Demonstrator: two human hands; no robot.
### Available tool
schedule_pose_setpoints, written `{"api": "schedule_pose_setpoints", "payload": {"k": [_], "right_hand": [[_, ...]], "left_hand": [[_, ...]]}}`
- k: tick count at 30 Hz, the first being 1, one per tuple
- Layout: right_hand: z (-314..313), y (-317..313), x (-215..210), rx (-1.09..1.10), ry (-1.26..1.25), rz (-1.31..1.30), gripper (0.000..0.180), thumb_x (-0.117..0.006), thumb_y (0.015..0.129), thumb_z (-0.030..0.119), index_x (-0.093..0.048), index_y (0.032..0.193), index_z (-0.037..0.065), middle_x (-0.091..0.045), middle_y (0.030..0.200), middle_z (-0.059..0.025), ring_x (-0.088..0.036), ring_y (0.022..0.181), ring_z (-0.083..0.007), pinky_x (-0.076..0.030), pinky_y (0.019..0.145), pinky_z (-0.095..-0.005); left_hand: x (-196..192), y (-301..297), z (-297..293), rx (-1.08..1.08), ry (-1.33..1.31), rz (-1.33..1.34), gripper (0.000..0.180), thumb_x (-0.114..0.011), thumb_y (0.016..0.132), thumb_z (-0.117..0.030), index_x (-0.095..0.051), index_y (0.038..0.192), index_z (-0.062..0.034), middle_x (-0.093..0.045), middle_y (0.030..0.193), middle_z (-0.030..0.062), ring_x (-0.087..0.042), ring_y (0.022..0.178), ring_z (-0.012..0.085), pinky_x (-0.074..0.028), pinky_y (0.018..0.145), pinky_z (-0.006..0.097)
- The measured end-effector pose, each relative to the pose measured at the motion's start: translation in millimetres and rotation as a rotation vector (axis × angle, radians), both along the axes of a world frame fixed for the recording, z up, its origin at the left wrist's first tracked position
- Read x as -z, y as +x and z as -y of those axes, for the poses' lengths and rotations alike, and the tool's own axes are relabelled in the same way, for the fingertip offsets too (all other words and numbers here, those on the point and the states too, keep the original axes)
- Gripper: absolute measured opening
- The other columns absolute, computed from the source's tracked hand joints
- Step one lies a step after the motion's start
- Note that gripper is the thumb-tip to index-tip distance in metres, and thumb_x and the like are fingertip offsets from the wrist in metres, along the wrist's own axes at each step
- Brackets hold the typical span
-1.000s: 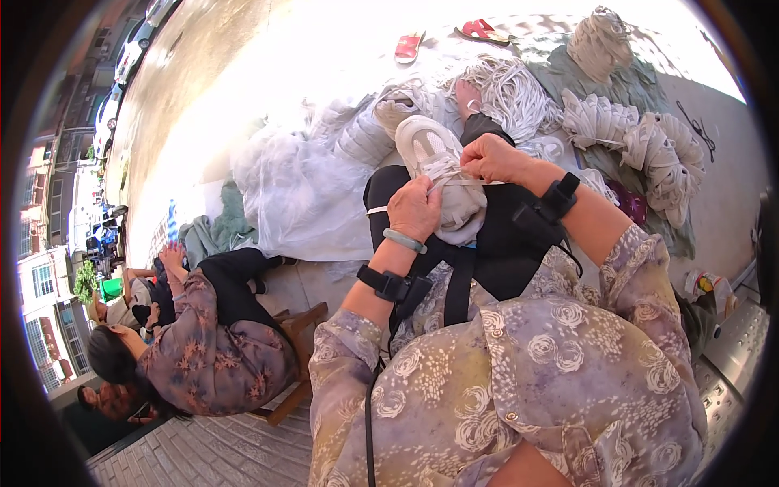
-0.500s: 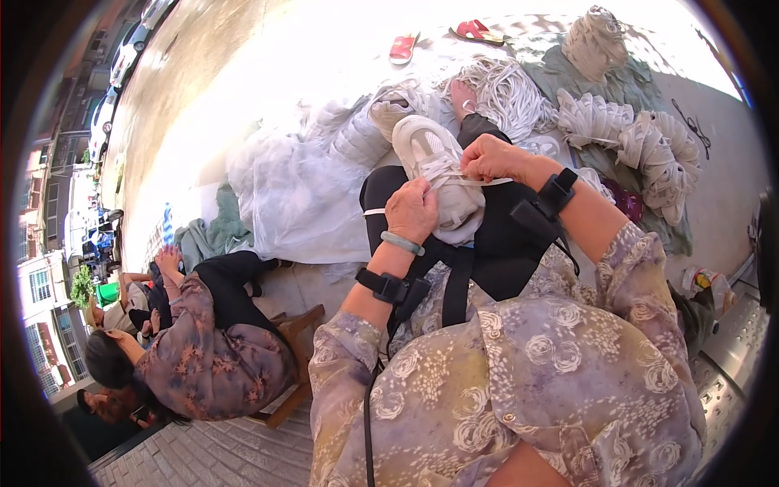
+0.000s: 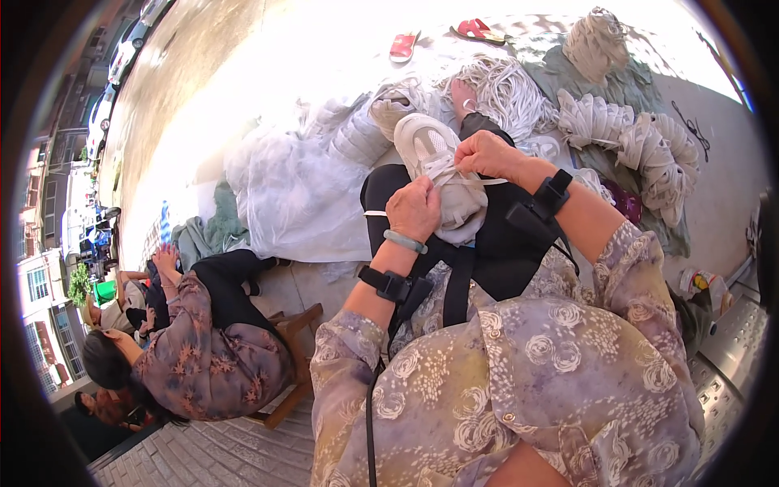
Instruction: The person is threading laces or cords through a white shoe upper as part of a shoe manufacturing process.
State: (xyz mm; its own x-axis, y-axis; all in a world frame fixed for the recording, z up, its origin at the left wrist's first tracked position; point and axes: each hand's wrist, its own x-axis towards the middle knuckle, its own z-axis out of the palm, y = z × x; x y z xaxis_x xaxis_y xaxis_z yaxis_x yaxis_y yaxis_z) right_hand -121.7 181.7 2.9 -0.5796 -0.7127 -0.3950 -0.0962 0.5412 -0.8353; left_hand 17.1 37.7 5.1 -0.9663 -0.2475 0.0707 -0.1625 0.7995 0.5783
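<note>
A white sneaker [image 3: 428, 140] rests on my lap, its toe pointing away from me. White shoelace [image 3: 441, 169] crosses over its tongue. My left hand [image 3: 415, 209] is closed at the left side of the lacing, pinching the lace. From the right, my right hand [image 3: 489, 156] pinches the lace between thumb and fingers, close above the shoe. A loose lace end sticks out below the right hand. The exact grip of the left fingertips is partly hidden by the hand itself.
Beyond my knees lie a heap of white laces [image 3: 507, 93], white plastic sheeting [image 3: 284, 195] and strung bundles of pale shoes [image 3: 659, 158]. Red slippers [image 3: 479, 32] lie farther off. At left, another person [image 3: 215, 341] sits on a wooden chair [image 3: 296, 325].
My right hand has shifted slightly left and up, nearer the middle of the lacing. The left hand stays almost in place beside the shoe.
</note>
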Motion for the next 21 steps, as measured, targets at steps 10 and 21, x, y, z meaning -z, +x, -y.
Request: {"api": "schedule_pose_setpoints", "payload": {"k": [10, 21], "right_hand": [[2.9, 4.8, 18.9, 0.014, -0.136, -0.24, 0.018, -0.054, 0.065, 0.017, -0.063, 0.075, 0.004, -0.061, 0.072, -0.014, -0.059, 0.073, -0.0269, -0.045, 0.069, -0.0347], [-2.1, 9.9, 24.3, 0.036, -0.296, -0.327, 0.014, -0.057, 0.066, 0.015, -0.061, 0.073, 0.004, -0.06, 0.077, -0.0136, -0.058, 0.077, -0.0267, -0.044, 0.07, -0.0338]], "left_hand": [[1.4, 6.2, 3.3, -0.005, 0.101, 0.004, 0.014, -0.06, 0.075, -0.018, -0.056, 0.071, -0.0047, -0.056, 0.061, 0.0132, -0.057, 0.057, 0.0298, -0.043, 0.053, 0.035], [-37.0, 82.8, 63.7, -0.026, 0.462, 0.184, 0.011, -0.06, 0.077, -0.007, -0.055, 0.068, -0.0025, -0.046, 0.055, -0.0033, -0.039, 0.053, 0.0038, -0.034, 0.048, 0.021]]}}
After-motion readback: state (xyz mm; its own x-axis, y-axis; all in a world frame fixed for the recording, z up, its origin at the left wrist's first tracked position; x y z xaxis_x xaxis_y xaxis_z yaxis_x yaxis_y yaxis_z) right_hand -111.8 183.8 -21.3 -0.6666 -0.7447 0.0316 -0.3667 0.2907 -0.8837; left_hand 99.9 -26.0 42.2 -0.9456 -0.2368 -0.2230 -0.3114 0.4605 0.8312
